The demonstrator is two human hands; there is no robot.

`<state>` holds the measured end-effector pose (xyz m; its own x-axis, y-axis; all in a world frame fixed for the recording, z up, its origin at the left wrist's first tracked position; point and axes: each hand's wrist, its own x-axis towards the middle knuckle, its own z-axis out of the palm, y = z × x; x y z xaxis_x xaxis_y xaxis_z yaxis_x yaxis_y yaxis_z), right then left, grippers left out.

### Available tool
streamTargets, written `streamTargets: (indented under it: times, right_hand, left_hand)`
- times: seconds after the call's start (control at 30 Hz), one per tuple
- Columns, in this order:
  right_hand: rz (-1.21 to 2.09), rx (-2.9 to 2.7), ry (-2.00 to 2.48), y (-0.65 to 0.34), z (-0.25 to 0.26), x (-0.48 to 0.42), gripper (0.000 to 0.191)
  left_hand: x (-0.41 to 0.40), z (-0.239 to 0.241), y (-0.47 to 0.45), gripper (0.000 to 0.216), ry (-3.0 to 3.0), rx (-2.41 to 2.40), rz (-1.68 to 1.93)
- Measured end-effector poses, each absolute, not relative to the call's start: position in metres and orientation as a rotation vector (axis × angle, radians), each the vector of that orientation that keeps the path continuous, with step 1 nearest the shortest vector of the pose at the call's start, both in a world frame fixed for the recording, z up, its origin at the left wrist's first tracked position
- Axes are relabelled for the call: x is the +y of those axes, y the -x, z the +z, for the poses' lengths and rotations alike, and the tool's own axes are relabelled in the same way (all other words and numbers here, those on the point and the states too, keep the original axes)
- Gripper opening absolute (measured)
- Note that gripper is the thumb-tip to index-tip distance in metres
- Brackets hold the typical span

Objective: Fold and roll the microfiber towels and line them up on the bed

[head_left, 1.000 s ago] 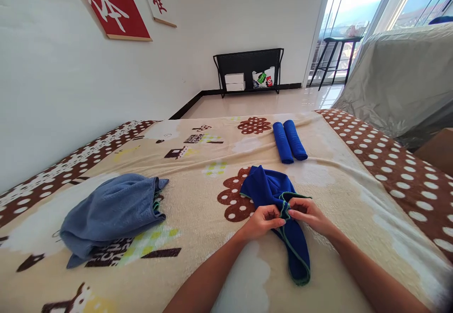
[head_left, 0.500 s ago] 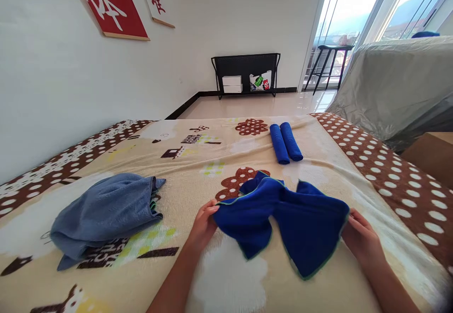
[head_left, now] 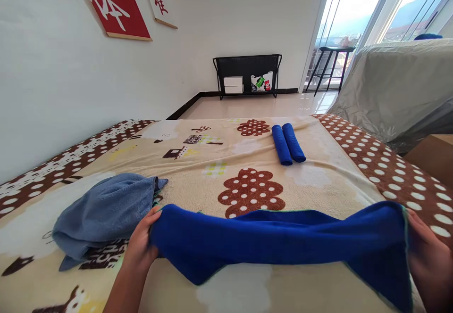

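A dark blue towel [head_left: 276,240] with green edging stretches sideways between my two hands, above the near part of the bed. My left hand [head_left: 141,237] pinches its left end, fingers closed on the cloth. At the far right my right hand [head_left: 430,251] grips the other end; it is slightly blurred and its fingers are partly behind the cloth. Loose corners hang below both ends. Left of my left hand lies a crumpled grey-blue towel [head_left: 106,214]. Two rolled blue towels [head_left: 287,144] rest side by side farther back.
A cream blanket [head_left: 184,181] with brown dotted borders covers the bed. Beyond its far edge a black rack [head_left: 247,68] stands by the wall. On the right are a plastic-covered piece of furniture [head_left: 406,77], a cardboard box [head_left: 430,157] and a black stool [head_left: 329,65].
My hands have moved apart, the left one leftward and the right one rightward. Between them the bunched blue towel is now pulled out into a long band.
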<state>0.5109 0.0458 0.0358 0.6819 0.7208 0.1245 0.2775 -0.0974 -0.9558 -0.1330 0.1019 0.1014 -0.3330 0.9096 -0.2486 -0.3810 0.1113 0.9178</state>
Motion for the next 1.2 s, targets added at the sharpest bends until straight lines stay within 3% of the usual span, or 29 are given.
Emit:
streamTargets:
  times: [0.13,0.33,0.53,0.77,0.9,1.07,1.2]
  right_hand:
    - [0.66,-0.723,1.531,-0.515,0.052,0.093,0.042]
    - [0.741,-0.691,1.45,-0.527,0.064,0.133,0.047]
    - [0.857,-0.766,1.615,-0.512,0.023,0.12,0.047]
    - [0.409,-0.993,2.217,-0.516,-0.012,0.038,0.051]
    - [0.309,-1.285,2.177,-0.507,-0.015,0.039,0.056]
    - [0.21,-1.46,2.103,-0.491,-0.009,0.048,0.058]
    - [0.09,-1.546,2.021,-0.485,-0.015,0.037,0.07]
  left_hand:
    - [0.13,0.108,0.123,0.037,-0.671,1.252,1.484]
    - [0.157,0.133,0.127,0.035,-0.863,1.263,1.511]
    - [0.161,0.072,0.138,0.049,-0.994,1.557,1.33]
    - [0.106,0.039,0.146,0.068,-1.224,1.657,1.176]
    - [0.103,0.039,0.142,0.074,-1.486,1.698,0.963]
    - [0.108,0.035,0.139,0.063,-1.421,1.77,1.113]
    - [0.102,0.033,0.14,0.05,-1.34,1.772,1.285]
